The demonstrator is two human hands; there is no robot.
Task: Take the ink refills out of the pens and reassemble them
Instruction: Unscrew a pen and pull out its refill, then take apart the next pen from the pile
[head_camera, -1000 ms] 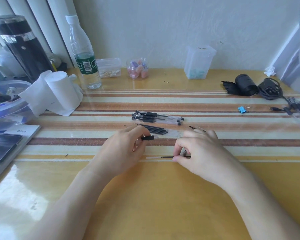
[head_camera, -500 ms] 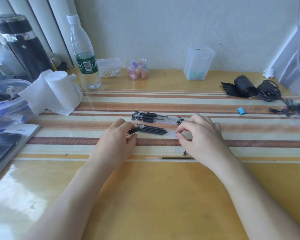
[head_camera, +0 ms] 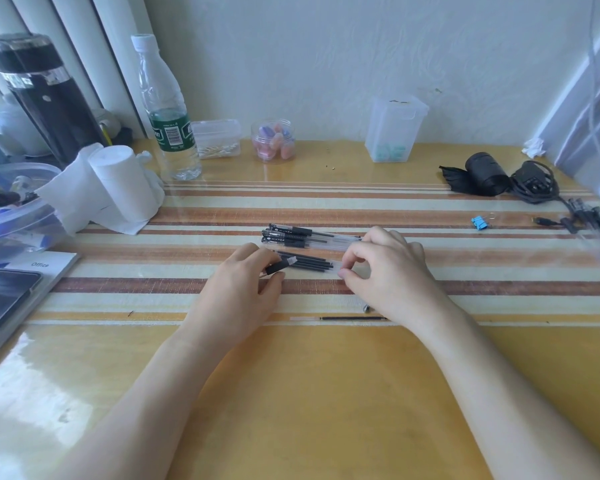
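My left hand (head_camera: 243, 289) grips the black grip end of an emptied pen barrel (head_camera: 279, 266), tilted up to the right. My right hand (head_camera: 388, 268) pinches with thumb and forefinger at the barrel's clear right end, which is hard to make out. Under the barrel lie several black ink refills (head_camera: 309, 264) side by side. Three assembled black pens (head_camera: 302, 235) lie just behind them. One loose refill (head_camera: 354, 318) rests on the yellow stripe in front of my right wrist, with a small dark pen tip (head_camera: 367, 309) beside it.
At the left stand a paper roll (head_camera: 118, 185), a water bottle (head_camera: 167, 126), a black flask (head_camera: 45, 98) and a plastic tub (head_camera: 18, 216). Small clear containers (head_camera: 395, 129) line the wall. Black cables (head_camera: 530, 181), a blue clip (head_camera: 478, 223) and more pen parts (head_camera: 589, 216) lie at the right.
My right hand let go of the refill on the front stripe and moved up to the barrel's right end. My left hand shifted back and left with the black grip end.
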